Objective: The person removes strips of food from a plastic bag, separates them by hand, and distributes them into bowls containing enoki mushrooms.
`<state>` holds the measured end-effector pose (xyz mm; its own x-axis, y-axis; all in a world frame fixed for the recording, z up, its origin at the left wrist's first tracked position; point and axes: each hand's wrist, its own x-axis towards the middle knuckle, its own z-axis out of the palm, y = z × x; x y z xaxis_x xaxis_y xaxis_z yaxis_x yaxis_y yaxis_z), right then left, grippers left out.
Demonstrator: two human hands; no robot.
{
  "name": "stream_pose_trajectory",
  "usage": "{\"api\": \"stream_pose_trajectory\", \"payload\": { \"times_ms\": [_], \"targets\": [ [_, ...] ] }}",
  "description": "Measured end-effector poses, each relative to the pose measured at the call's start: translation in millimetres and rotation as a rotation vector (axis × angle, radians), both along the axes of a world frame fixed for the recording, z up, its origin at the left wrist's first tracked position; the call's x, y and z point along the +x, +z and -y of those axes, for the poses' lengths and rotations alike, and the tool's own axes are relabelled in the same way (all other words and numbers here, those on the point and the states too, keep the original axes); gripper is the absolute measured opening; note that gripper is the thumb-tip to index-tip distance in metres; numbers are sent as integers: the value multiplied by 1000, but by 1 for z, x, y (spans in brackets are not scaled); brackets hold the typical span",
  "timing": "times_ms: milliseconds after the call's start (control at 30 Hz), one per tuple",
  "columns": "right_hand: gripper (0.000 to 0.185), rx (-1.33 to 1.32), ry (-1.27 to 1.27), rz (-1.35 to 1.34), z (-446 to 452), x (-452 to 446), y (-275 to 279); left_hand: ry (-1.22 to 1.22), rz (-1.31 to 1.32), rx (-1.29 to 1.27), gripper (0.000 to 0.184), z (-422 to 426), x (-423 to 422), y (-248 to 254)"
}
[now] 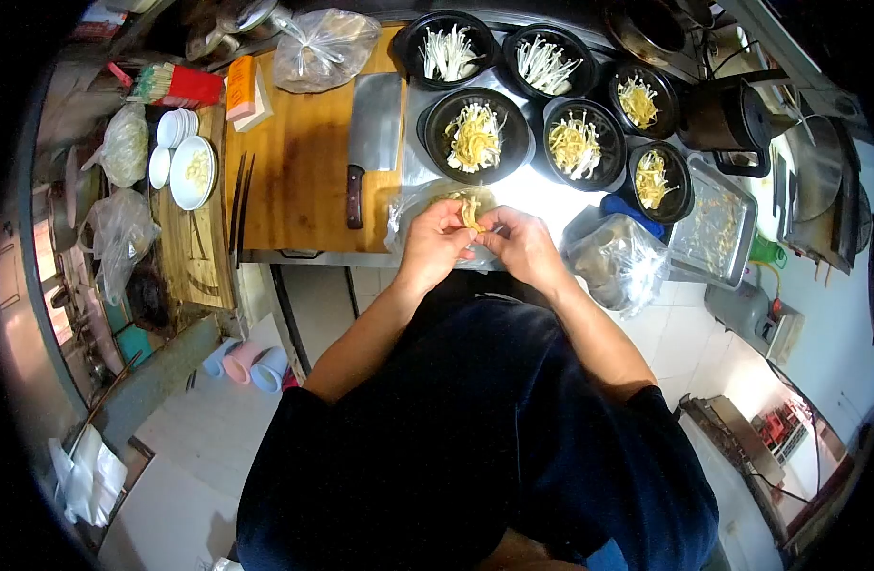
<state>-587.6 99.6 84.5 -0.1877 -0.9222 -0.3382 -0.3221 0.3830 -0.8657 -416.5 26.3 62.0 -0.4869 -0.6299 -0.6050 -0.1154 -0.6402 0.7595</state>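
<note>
Yellow bit (471, 213) is pinched in the fingertips of both left hand (435, 245) and right hand (520, 245), at 12 o'clock over the bag (408, 207). Probably best teased gently, without squashing. Bowl (441, 124) is parked beyond, also at 12.

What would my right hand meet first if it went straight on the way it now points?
Your right hand would probably first meet the yellowish food piece between both hands, then perhaps the left hand, though depth is unclear.
</note>
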Motion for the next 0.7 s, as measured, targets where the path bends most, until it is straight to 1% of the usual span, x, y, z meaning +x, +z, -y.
{"api": "stream_pose_trajectory", "payload": {
  "times_ms": [33,100,167,233,300,333,367,400,433,500,533,567,600,633,700],
  "targets": [
    [18,-1,2,1,-2,0,-6,-8,13,-33,35,0,0,-1],
    [18,19,-27,111,-5,1,-15,-19,40,-32,35,-1,1,-3],
    [17,45,-55,117,-8,4,-21,-31,67,-29,35,-1,2,-3],
    [16,69,-83,121,-4,5,-13,-73,109,-58,32,-1,1,-2],
    [12,288,-324,460,-1,5,-3,-61,114,-31,31,-1,1,1],
    [12,287,-324,460,-1,5,-4,-52,118,-7,29,0,0,4],
    [10,264,-384,585,-2,4,-6,-52,117,-8,29,1,0,7],
    [8,239,-443,710,-2,4,-7,20,59,107,27,3,1,14],
    [8,236,-444,709,-3,4,-8,91,1,223,26,4,2,18],
    [8,176,-572,918,-4,6,-8,107,-53,253,25,5,6,13],
    [8,174,-572,919,-5,6,-7,123,-104,285,24,5,8,10],
    [9,159,-612,988,-5,6,-5,122,-104,284,24,4,8,9],
    [10,140,-651,1057,-4,6,-4,168,-160,341,23,4,8,10],
    [10,135,-650,1058,-4,4,-6,212,-216,399,22,4,8,11],
    [11,137,-624,1095,-8,0,-12,253,-231,396,20,3,7,10]
  ]
}}
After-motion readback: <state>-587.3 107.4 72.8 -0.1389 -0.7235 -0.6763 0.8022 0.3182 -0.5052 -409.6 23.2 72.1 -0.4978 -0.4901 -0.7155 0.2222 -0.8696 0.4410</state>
